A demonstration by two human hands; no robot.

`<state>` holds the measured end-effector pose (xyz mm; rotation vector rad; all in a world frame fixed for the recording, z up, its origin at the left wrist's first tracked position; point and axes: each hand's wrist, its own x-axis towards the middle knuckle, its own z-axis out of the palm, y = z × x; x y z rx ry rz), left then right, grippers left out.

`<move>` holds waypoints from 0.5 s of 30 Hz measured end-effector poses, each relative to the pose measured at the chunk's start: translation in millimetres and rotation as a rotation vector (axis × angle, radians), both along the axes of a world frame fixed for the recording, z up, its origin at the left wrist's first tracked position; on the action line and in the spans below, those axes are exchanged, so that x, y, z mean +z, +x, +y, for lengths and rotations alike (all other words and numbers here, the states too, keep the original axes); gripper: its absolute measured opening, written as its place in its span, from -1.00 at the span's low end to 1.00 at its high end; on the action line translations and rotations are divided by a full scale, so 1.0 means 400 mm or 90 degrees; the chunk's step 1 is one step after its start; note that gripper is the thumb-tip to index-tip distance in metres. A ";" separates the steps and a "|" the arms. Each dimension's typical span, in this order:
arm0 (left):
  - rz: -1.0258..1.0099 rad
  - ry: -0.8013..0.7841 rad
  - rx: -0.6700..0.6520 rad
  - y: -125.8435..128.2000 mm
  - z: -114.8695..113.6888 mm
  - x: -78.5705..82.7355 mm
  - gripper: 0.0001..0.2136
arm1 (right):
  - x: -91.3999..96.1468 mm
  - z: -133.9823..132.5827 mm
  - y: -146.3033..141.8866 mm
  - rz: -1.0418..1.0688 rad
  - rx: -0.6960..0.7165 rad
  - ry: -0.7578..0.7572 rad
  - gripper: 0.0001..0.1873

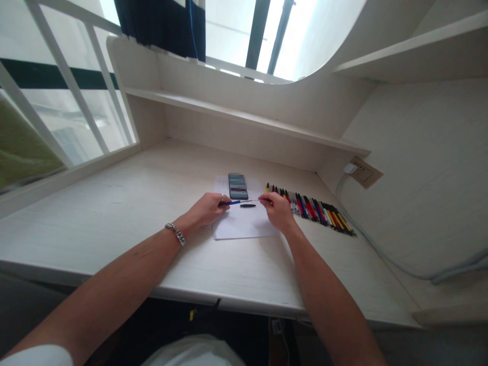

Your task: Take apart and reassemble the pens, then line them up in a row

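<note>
My left hand point(214, 207) is closed around a blue pen barrel point(233, 203), held level just above the paper. A thin dark refill point(246, 201) sticks out of its right end toward my other hand. My right hand point(277, 208) pinches with thumb and fingertips at the far end of that line; the small piece in its fingers is too small to name. Just below the refill lies a short black pen part point(247, 206) on the white paper point(244, 229). A phone point(238, 186) with its screen lit lies behind my hands, at the paper's far side.
A long row of pens point(314, 209) in black, red, blue, yellow and grey lies to the right of my right hand. A shelf point(244, 118) runs along the desk's back. A white plug and cable point(345, 175) come from the wall socket point(365, 173) at right.
</note>
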<state>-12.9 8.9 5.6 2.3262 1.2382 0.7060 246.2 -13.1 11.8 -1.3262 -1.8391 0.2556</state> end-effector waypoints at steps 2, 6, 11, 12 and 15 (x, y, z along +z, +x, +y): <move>0.000 0.001 -0.003 0.001 -0.001 0.001 -0.74 | 0.001 -0.002 0.000 -0.004 0.004 0.001 -0.85; -0.020 0.003 -0.007 0.002 0.001 -0.005 -0.74 | 0.003 -0.008 -0.011 -0.023 0.020 0.007 -0.85; -0.031 -0.009 -0.018 0.005 -0.001 -0.012 -0.76 | -0.005 -0.018 -0.044 -0.030 0.055 -0.008 -0.86; -0.029 -0.013 -0.021 0.005 -0.002 -0.012 -0.76 | -0.009 -0.017 -0.049 -0.018 0.062 -0.020 -0.86; -0.024 -0.020 -0.022 0.005 -0.002 -0.011 -0.75 | -0.025 -0.006 -0.052 0.019 0.062 -0.064 -0.77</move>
